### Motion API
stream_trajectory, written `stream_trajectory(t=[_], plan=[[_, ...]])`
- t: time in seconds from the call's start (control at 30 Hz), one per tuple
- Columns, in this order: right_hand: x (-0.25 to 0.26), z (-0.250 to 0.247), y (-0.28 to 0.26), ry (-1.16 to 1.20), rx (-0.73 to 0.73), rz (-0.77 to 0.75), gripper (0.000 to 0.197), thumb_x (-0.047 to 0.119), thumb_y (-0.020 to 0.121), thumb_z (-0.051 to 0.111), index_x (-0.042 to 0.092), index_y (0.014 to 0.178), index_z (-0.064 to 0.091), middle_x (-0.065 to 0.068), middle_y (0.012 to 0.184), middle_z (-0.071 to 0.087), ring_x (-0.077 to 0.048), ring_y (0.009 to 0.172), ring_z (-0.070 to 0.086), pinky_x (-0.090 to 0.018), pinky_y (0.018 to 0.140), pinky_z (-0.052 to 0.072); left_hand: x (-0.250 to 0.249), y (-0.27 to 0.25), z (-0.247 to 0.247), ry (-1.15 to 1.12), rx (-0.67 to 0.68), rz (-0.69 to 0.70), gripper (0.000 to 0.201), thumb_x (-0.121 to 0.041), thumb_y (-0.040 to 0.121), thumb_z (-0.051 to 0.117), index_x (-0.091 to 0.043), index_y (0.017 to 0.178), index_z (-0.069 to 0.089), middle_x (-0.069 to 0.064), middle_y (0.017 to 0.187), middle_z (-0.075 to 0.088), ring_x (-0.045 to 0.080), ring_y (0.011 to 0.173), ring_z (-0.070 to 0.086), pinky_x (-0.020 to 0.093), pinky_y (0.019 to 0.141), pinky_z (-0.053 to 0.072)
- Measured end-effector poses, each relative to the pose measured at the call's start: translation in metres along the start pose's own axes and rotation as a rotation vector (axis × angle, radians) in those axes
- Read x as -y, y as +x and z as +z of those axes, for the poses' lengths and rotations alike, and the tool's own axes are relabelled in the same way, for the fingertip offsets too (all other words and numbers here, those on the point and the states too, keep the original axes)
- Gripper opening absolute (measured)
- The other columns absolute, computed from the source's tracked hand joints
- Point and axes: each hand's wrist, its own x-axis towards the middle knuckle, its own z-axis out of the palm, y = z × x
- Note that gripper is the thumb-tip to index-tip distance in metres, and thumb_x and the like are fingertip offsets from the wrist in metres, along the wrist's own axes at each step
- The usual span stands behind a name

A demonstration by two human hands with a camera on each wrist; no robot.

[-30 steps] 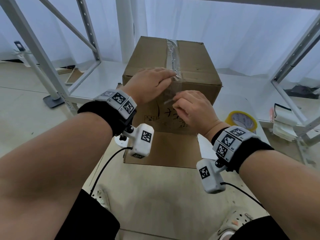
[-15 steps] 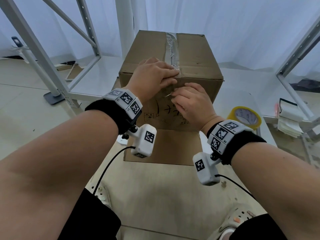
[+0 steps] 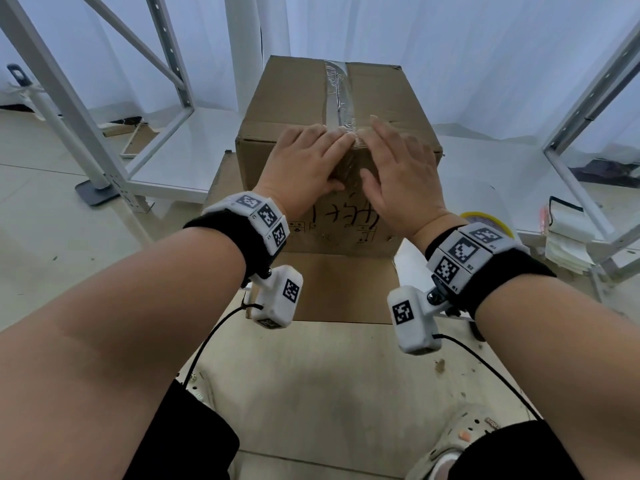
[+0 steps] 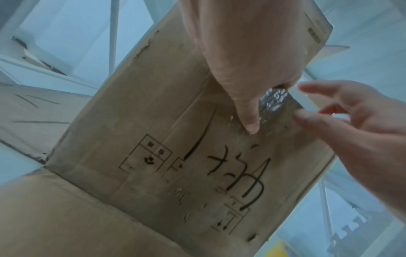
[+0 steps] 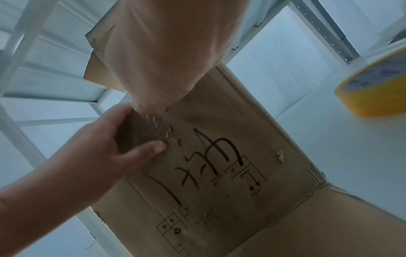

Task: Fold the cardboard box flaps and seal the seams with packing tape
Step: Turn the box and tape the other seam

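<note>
Both grips lie flat with straight fingers, clamped on nothing. From the head view, the left hand (image 3: 304, 168) and right hand (image 3: 398, 171) rest over the near top edge of the cardboard box (image 3: 294, 95), one on each side of the tape strip (image 3: 337, 95) that runs along the box's top seam and down over its near edge. Fingertips of both hands nearly meet at the strip. The box stands on a white tabletop (image 3: 460, 174) with one bottom flap (image 3: 341, 289) spread flat toward the person. A yellow packing tape roll (image 3: 491, 223) sits just right of the box, partly hidden by the right wrist.

Left wrist view: the left thumb (image 4: 248, 118) presses the box's near face beside the shiny tape end (image 4: 273, 100); the right hand's fingers are spread, touching near that end.

Right wrist view: the left hand's thumb (image 5: 151, 149) lies on the box face below the tape end, above handwritten black markings (image 5: 211, 156). The yellow roll (image 5: 377, 90) lies right of the box.
</note>
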Motion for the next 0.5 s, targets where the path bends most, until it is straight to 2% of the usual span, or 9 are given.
stream_trajectory(t=[0.07,0.13,0.2,0.33,0.4,0.5], plan=[[0.002,0.003,0.002,-0.028,0.081,0.045,0.05,0.033,0.093,0.05,0.014,0.139,0.046,-0.005,0.142,0.046,-0.022,0.112,0.033,-0.04,0.099,0.029,-0.006,-0.004,0.006,0.061,0.051,-0.021,0.085,-0.051,0.075,0.069,-0.01,0.142,0.035,0.009,0.142,0.044,0.03,0.129,0.042,0.043,0.107,0.029],[0.003,0.003,0.002,-0.021,0.109,0.068,0.05,0.037,0.093,0.053,0.016,0.138,0.047,-0.003,0.137,0.05,-0.026,0.113,0.038,-0.04,0.098,0.03,-0.008,-0.005,0.006,0.068,0.052,-0.03,0.09,-0.051,0.07,0.073,-0.008,0.14,0.036,0.011,0.14,0.045,0.031,0.127,0.043,0.043,0.107,0.029],[0.005,0.0,0.005,-0.009,0.097,0.077,0.049,0.041,0.09,0.058,0.016,0.131,0.053,-0.004,0.129,0.054,-0.03,0.113,0.043,-0.04,0.095,0.031,-0.002,0.0,-0.003,0.01,0.057,-0.035,0.082,-0.048,0.074,0.073,-0.009,0.138,0.04,0.011,0.137,0.048,0.03,0.125,0.045,0.043,0.107,0.031],[0.009,-0.003,0.019,-0.033,0.122,0.129,0.047,0.05,0.087,0.058,0.016,0.118,0.057,-0.005,0.124,0.052,-0.029,0.117,0.042,-0.04,0.097,0.029,0.019,0.014,-0.022,-0.167,0.133,0.009,0.056,-0.038,0.09,0.058,-0.015,0.14,0.044,0.005,0.139,0.05,0.027,0.125,0.045,0.039,0.105,0.033],[0.009,-0.001,0.023,0.012,0.168,0.124,0.05,0.049,0.086,0.06,0.013,0.121,0.052,-0.007,0.129,0.05,-0.028,0.122,0.043,-0.04,0.102,0.029,0.026,0.017,-0.024,-0.211,0.143,0.033,0.051,-0.036,0.092,0.055,-0.018,0.139,0.046,0.002,0.14,0.051,0.025,0.126,0.046,0.037,0.104,0.033],[0.006,0.002,0.021,-0.017,0.234,0.081,0.065,0.049,0.083,0.065,0.017,0.134,0.043,-0.005,0.136,0.049,-0.027,0.126,0.043,-0.04,0.106,0.026,0.03,0.015,-0.021,-0.265,0.093,0.045,0.045,-0.038,0.096,0.048,-0.019,0.137,0.049,0.001,0.137,0.054,0.024,0.126,0.048,0.036,0.102,0.036]])
